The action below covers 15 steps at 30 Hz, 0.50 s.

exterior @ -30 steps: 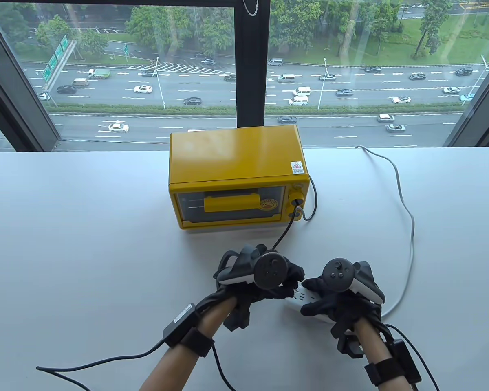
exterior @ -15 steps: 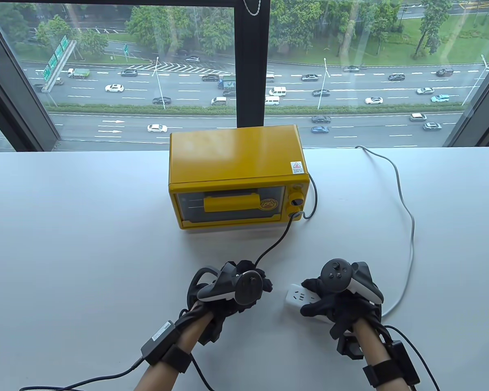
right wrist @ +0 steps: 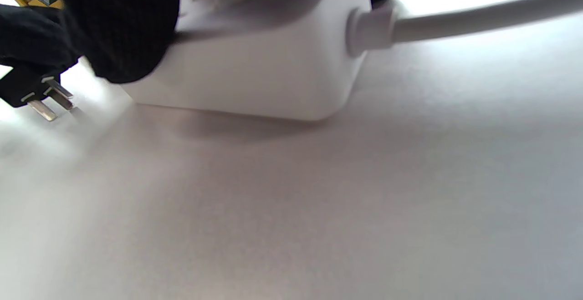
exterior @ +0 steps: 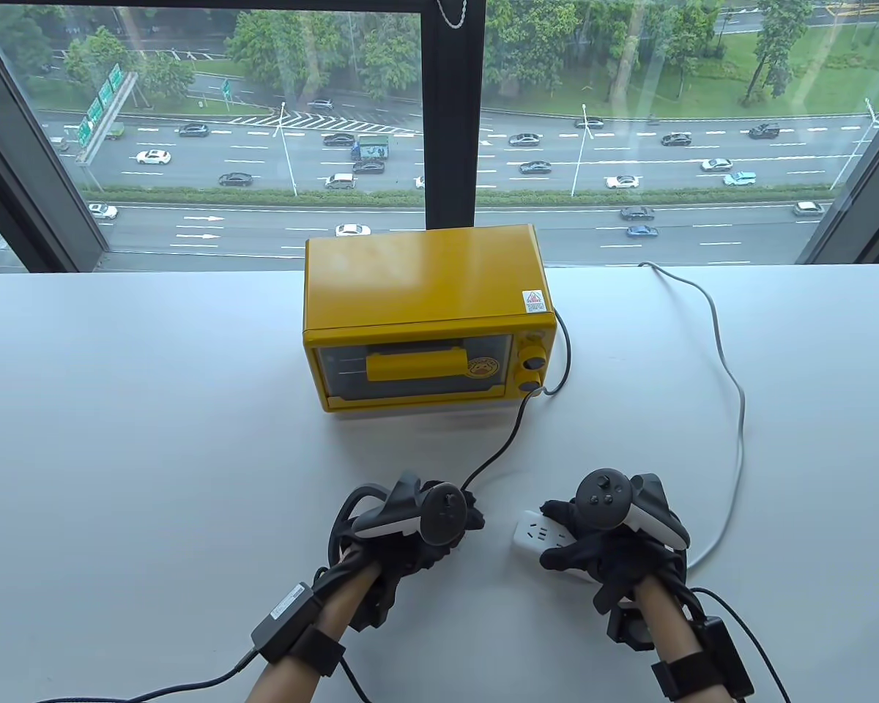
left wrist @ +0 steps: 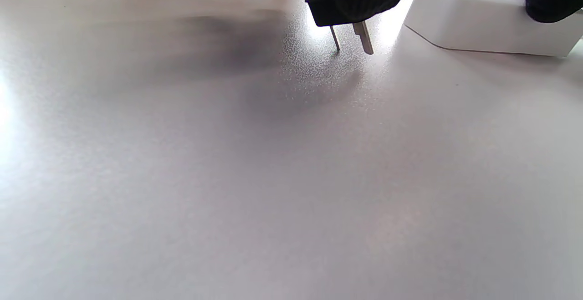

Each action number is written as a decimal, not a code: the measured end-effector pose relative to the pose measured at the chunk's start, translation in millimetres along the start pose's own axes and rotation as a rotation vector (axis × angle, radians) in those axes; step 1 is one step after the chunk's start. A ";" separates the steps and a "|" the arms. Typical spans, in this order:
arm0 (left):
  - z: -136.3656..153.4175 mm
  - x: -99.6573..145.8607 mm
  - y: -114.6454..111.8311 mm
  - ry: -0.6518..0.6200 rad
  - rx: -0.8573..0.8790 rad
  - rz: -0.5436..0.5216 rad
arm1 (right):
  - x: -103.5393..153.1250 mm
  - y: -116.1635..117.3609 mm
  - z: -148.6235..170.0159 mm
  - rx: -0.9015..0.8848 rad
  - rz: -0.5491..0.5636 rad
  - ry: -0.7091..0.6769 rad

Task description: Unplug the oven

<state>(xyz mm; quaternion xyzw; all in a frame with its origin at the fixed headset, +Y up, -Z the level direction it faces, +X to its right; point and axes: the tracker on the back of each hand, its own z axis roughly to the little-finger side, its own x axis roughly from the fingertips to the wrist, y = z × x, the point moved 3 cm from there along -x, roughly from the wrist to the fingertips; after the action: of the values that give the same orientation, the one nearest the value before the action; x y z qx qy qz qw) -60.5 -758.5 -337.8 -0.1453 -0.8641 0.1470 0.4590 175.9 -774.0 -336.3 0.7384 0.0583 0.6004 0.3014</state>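
A yellow oven (exterior: 421, 322) stands at the middle back of the white table. Its black cord (exterior: 509, 432) runs from the oven's right side forward to my left hand (exterior: 447, 523). My left hand grips the black plug (left wrist: 337, 4), which is out of the strip, prongs just above the table; it also shows in the right wrist view (right wrist: 32, 90). My right hand (exterior: 593, 534) holds down the white power strip (exterior: 535, 533), which also shows in the left wrist view (left wrist: 478, 22) and the right wrist view (right wrist: 273, 63). A gap lies between plug and strip.
The strip's grey cable (exterior: 736, 410) loops along the right of the table to the back edge by the window. Black glove cables (exterior: 190, 677) trail from both wrists at the front edge.
My left hand pulled the plug out of the strip and moved it left, then lowered slightly. The oven cord shifted left with it. My right hand stayed on the strip.
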 end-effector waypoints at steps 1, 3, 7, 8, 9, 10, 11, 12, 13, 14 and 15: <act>0.8 2.9 2.2 0.003 0.007 -0.019 | 0.4 -0.2 0.0 0.000 -0.002 -0.004; 2.7 8.2 6.6 0.008 0.025 -0.033 | 2.4 -1.9 -0.1 -0.007 -0.005 -0.014; 10.2 26.1 22.9 0.071 0.057 -0.113 | 13.6 -14.6 -0.9 -0.038 -0.011 -0.015; 14.0 32.9 28.9 0.119 0.050 -0.133 | 19.2 -23.0 -0.1 -0.043 0.023 0.007; 17.0 37.4 32.7 0.155 0.043 -0.151 | 23.4 -29.8 0.7 -0.041 0.059 0.019; 22.3 44.2 38.8 0.204 0.031 -0.190 | 29.7 -40.7 2.5 -0.028 0.126 0.036; 26.1 48.4 42.2 0.231 0.029 -0.218 | 33.0 -46.8 3.9 -0.020 0.166 0.042; 31.5 53.7 46.0 0.260 0.034 -0.255 | 38.3 -55.9 6.9 -0.008 0.233 0.057; 37.9 58.8 48.5 0.288 0.046 -0.292 | 43.6 -64.9 10.8 0.004 0.312 0.074; 42.1 61.7 49.1 0.306 0.056 -0.311 | 46.6 -69.9 13.7 0.010 0.361 0.082; 48.3 65.1 48.7 0.327 0.072 -0.328 | 50.2 -75.8 18.3 0.021 0.423 0.093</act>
<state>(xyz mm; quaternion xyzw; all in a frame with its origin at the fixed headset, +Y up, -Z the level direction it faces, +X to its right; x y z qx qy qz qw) -130.2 -694.7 -333.7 -0.0083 -0.7845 0.0760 0.6154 227.3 -696.9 -334.4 0.7089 -0.0778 0.6830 0.1578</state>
